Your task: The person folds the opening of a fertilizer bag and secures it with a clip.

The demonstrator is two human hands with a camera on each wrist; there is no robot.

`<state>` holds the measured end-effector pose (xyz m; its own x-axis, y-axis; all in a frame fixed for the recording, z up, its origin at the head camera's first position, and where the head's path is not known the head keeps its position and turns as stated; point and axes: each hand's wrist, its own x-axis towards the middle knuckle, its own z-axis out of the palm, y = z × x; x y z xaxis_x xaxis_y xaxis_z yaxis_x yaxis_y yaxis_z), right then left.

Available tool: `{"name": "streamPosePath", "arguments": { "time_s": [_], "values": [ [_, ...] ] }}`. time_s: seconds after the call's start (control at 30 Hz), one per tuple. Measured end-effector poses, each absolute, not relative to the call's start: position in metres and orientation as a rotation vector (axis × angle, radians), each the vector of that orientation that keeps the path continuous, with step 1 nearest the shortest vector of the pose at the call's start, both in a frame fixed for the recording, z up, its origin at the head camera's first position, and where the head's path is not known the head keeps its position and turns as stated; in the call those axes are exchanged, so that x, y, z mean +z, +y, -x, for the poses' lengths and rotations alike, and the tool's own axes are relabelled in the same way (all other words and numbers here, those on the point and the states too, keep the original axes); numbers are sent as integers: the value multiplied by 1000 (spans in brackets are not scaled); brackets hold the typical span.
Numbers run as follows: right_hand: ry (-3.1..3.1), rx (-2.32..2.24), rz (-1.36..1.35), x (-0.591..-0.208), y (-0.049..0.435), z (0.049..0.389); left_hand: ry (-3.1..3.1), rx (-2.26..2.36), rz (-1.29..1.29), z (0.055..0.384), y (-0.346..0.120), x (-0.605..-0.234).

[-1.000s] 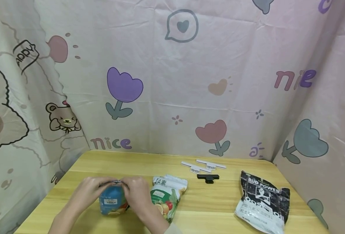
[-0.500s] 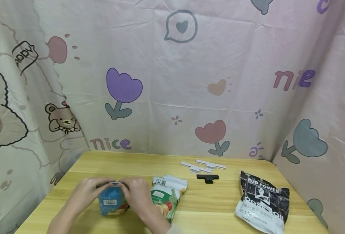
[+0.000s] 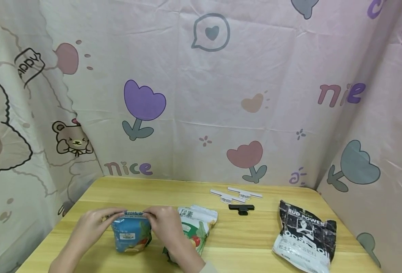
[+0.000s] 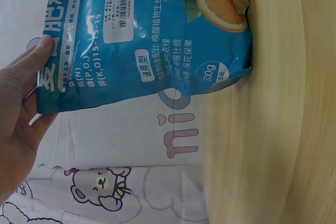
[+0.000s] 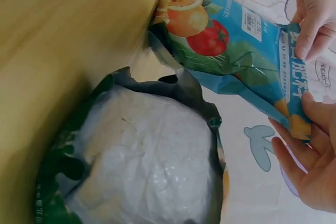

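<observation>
A blue fertilizer bag [image 3: 129, 231] with printed fruit stands upright on the table, its top edge stretched between both hands. My left hand [image 3: 93, 223] pinches the top left corner, thumb on the near face, as the left wrist view shows on the blue bag [image 4: 152, 30]. At the other top corner my right hand [image 3: 167, 225] pinches the edge between thumb and fingers. Just right of it lies a green and white bag [image 3: 195, 216], partly hidden by the right forearm. In the right wrist view, the green bag's near end [image 5: 147, 150] shows a whitish, crinkled surface inside dark green edges.
Two white sealing clips [image 3: 226, 196] and a black clip [image 3: 241, 208] lie toward the table's back. A black and white bag [image 3: 305, 235] lies at the right. A printed curtain [image 3: 187, 94] hangs behind the wooden table [image 3: 242, 235].
Both hands have spread apart along the blue bag's top, the left going left and the right going right. More of the top strip shows between them.
</observation>
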<state>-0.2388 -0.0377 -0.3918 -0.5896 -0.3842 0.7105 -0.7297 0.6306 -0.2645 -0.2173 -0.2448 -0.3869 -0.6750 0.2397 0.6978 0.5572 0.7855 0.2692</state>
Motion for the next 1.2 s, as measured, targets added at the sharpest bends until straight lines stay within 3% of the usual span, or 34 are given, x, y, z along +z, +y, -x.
{"name": "streamPosePath", "arguments": {
  "time_s": [1.2],
  "values": [
    [-2356,726,-871,-391,-27,239,-2245,-731,437,217,-258,-398]
  ]
}}
